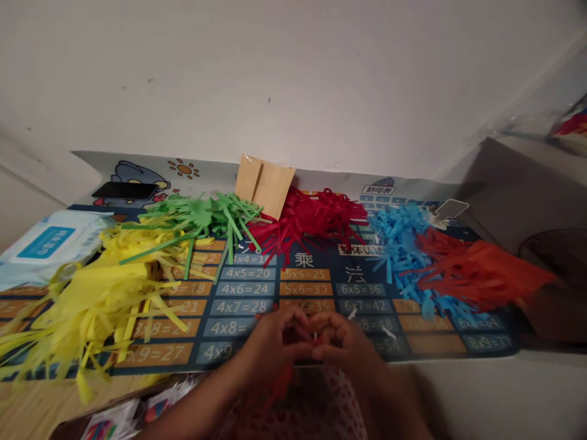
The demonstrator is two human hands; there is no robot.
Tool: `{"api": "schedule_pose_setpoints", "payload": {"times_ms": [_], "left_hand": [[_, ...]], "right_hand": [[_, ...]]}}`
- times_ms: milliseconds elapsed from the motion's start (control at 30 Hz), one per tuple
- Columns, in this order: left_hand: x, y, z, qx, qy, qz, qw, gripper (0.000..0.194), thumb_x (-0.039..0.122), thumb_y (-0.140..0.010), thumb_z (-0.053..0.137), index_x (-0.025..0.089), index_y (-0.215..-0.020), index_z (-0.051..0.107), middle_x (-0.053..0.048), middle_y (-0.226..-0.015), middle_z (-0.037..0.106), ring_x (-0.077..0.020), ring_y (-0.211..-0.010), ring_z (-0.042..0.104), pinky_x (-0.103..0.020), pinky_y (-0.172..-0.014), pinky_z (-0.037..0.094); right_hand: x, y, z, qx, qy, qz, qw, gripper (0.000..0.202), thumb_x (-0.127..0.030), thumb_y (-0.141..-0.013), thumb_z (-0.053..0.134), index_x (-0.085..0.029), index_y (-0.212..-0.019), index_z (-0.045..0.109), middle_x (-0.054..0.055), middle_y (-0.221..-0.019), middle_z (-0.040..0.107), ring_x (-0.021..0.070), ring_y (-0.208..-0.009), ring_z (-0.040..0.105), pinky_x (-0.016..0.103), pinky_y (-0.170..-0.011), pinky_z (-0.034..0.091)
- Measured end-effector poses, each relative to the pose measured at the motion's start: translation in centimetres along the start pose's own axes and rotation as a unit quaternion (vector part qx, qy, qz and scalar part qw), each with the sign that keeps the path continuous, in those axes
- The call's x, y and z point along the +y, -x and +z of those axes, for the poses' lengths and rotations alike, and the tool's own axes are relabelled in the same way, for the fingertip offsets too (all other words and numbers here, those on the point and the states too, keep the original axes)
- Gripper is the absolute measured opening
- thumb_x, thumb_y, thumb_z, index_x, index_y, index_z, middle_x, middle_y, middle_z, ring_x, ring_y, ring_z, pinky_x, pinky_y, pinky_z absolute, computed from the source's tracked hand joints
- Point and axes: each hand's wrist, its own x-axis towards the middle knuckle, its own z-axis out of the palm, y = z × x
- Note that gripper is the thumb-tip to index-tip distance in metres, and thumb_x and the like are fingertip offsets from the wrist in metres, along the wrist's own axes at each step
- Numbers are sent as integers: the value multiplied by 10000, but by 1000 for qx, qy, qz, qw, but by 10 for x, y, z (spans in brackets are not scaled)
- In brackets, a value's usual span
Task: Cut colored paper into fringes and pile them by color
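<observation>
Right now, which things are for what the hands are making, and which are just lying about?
Seem part of it:
left hand, right hand, orange paper at their fingertips
yellow fringe, green fringe, red fringe, blue fringe, orange fringe

Seem just lying about:
black phone
wipes pack
number chart, underneath

The table point(34, 400) is of light wood. On it there is a mat point(238, 304) with printed sums, and its far edge is bent upward. On the mat, from left to right, there are a wipes pack point(55, 243), yellow fringe point(107, 281), green fringe point(206, 214), red fringe point(316, 217) and blue fringe point(401, 238). The orange fringe point(486, 272) is lying partly over the blue one. Two white scraps point(389, 333) are also on the mat.
</observation>
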Motion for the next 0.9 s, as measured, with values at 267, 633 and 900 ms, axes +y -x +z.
{"api": "schedule_pose_setpoints", "payload": {"times_ms": [267, 633, 900], "left_hand": [[3, 11, 7, 11, -167, 61, 984, 88, 206, -768, 648, 197, -846, 608, -13, -820, 717, -172, -760, 653, -244, -688, 454], [8, 17, 20, -91, -199, 110, 970, 380, 157, -705, 645, 299, -1052, 702, -5, -1006, 724, -226, -902, 639, -239, -759, 445], [6, 18, -2, -56, -207, 110, 971, 193, 176, -746, 572, 244, -809, 741, 16, -737, 711, -164, -653, 614, -201, -589, 404]], "right_hand": [[16, 3, 11, 94, 129, -116, 980, 176, -314, -820, 621, -190, -696, 607, -12, -702, 579, 136, -658, 529, 242, -621, 391], [-74, 83, -48, 180, 166, -221, 944, 151, -222, -768, 736, -212, -629, 679, 15, -725, 628, 156, -680, 564, 257, -634, 429], [-43, 44, -40, 220, -55, -132, 965, 405, -476, -719, 747, -200, -569, 491, -11, -600, 533, 89, -428, 416, 214, -387, 295]]}}
